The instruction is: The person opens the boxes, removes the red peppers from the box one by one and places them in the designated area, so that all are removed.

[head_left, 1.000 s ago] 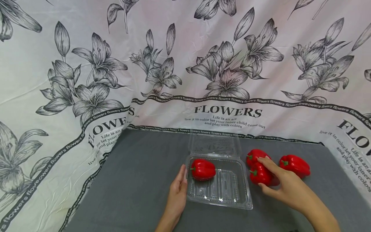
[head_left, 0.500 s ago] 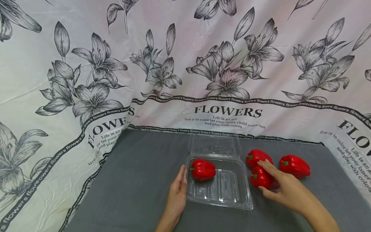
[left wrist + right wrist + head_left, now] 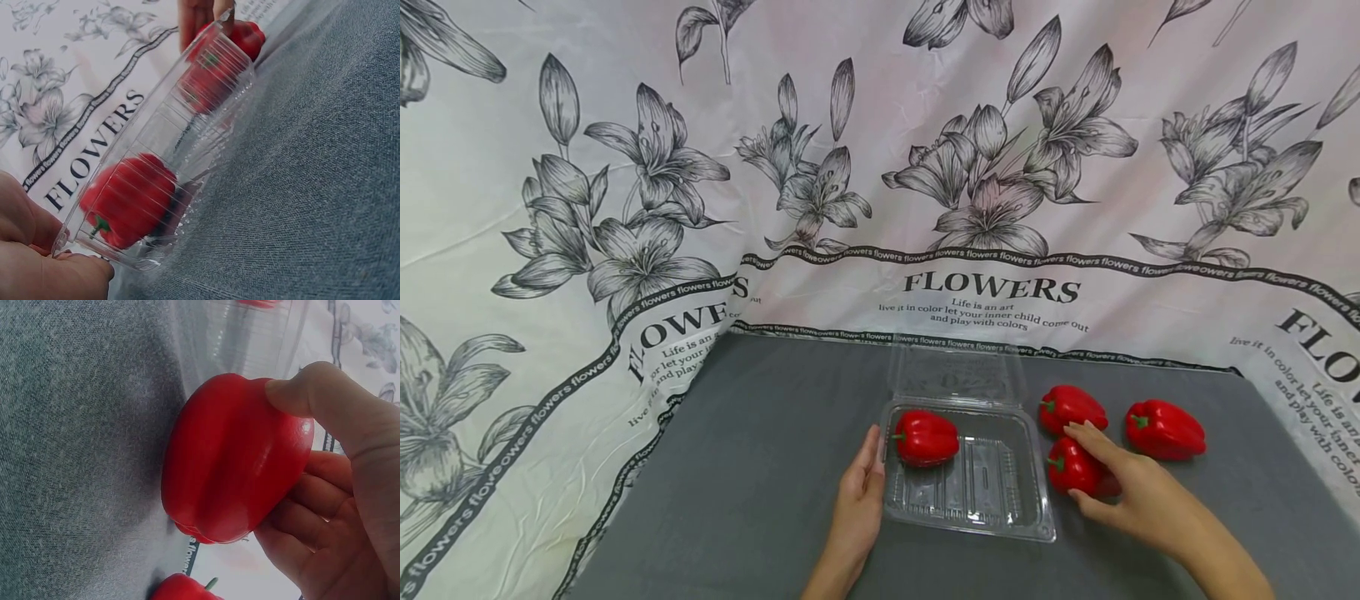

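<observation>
My left hand is at the left side of a clear plastic clamshell box; in the left wrist view the thumb and fingers pinch its rim. One red bell pepper lies inside, at the box's left, its green stem pointing left. Right of the box, my right hand grips a second red bell pepper. The right wrist view has the thumb on one side of this pepper and the fingers around the other, partly hidden behind it.
Just behind the held pepper lies another red bell pepper, with one more bell pepper farther right. The box's lid is folded back on the grey cloth. A flower-printed curtain encloses the table's back and sides.
My right hand has drawn the gripped pepper slightly toward the front, uncovering more of the pepper behind it. My left hand and the box keep their place.
</observation>
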A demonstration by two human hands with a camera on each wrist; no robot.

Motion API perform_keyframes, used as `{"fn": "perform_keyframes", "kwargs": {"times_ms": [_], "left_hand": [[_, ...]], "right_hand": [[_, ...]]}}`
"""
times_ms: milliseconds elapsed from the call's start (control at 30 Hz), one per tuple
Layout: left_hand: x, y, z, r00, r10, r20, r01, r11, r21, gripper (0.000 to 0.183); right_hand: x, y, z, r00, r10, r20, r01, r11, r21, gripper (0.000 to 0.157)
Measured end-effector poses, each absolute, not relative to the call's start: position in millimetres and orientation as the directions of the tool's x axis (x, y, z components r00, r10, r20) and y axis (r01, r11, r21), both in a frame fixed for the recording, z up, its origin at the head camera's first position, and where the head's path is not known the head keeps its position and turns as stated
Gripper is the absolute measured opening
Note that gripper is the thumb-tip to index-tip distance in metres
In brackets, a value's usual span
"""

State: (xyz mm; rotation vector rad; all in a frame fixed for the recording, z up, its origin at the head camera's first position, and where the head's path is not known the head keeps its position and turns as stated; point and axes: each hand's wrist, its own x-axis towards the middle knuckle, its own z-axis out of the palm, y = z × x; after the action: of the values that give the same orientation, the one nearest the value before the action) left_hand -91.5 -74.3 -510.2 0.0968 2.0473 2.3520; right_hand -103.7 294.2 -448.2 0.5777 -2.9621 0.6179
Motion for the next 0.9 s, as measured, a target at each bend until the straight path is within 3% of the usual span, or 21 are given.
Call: {"fn": "perform_keyframes", "kwargs": {"times_ms": [900], "left_hand": [[-89.5, -74.6, -508.3, -0.996, 0.082, 0.022, 0.011, -0.136, 0.991, 0.056]], "right_hand": [[-104.0, 289.4, -450.9, -0.942, -0.334, 0.010, -0.311, 0.865, -0.395, 0.092]]}}
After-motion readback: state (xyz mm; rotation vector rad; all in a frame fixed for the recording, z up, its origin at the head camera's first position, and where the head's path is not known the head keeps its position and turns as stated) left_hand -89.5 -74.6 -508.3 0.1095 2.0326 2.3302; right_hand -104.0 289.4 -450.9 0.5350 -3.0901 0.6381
